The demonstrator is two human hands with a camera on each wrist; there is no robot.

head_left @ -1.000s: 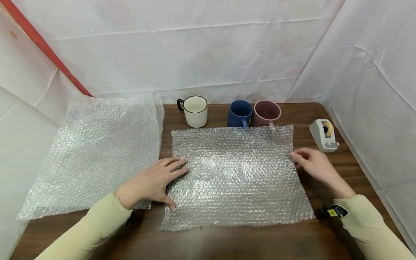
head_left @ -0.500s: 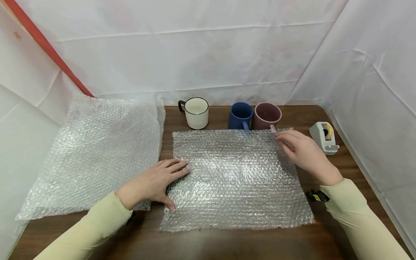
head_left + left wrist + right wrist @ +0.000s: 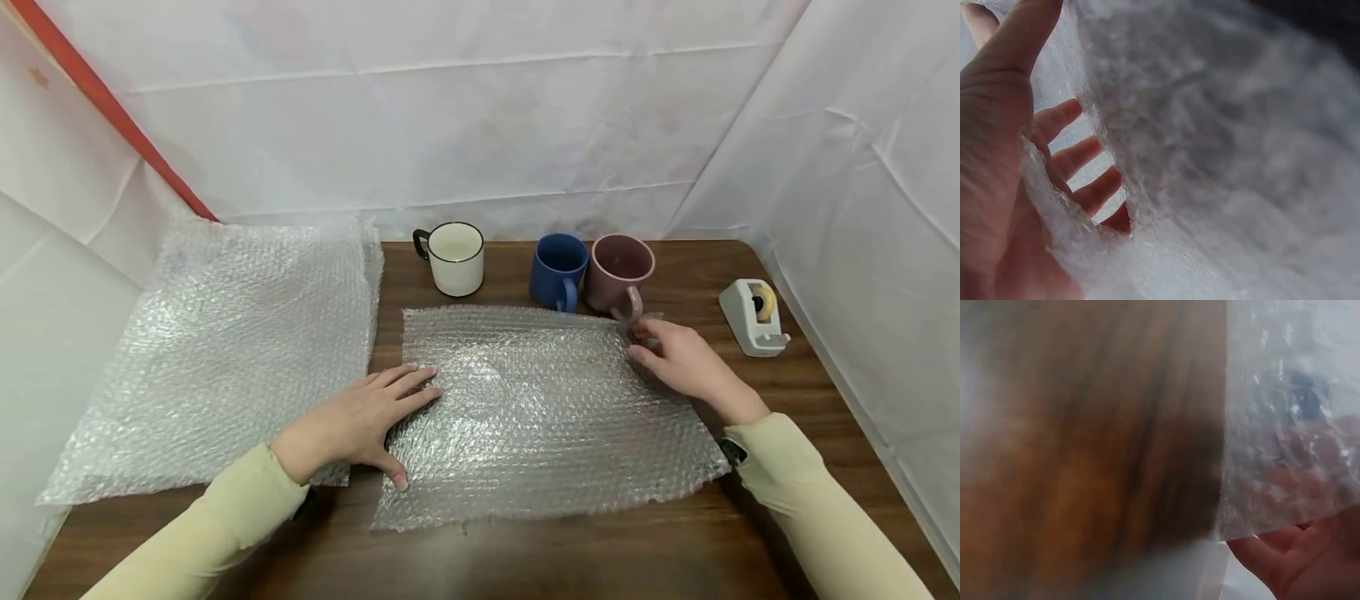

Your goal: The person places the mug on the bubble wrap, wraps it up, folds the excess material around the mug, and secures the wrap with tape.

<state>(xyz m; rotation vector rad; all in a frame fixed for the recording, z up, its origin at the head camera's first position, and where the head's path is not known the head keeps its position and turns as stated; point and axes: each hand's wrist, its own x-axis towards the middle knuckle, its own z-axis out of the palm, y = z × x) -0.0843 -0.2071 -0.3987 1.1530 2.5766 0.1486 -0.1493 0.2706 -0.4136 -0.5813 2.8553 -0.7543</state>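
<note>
A sheet of bubble wrap point(image 3: 517, 417) lies across the middle of the wooden table. My left hand point(image 3: 360, 421) rests on its left edge with fingers spread and thumb apart. At the far right corner, my right hand point(image 3: 690, 362) pinches the sheet between thumb and fingers, and the sheet's right side is raised. In the right wrist view, the fingers point(image 3: 1300, 481) show blurred through the clear plastic. Just behind the sheet stand a blue mug point(image 3: 550, 279) and a mauve mug point(image 3: 609, 292), whose handle comes close to my right fingertips.
More bubble wrap point(image 3: 247, 342) covers the table's left side. A white mug point(image 3: 459, 273) with black rim and handle stands at the back. To the right sits a white tape dispenser point(image 3: 746, 321). Pale cloth point(image 3: 480, 125) hangs around the back and sides.
My right hand has moved from the sheet's right edge to its far corner and draws it slightly nearer, uncovering the mug handles. The right side has lifted. My left hand stays put.
</note>
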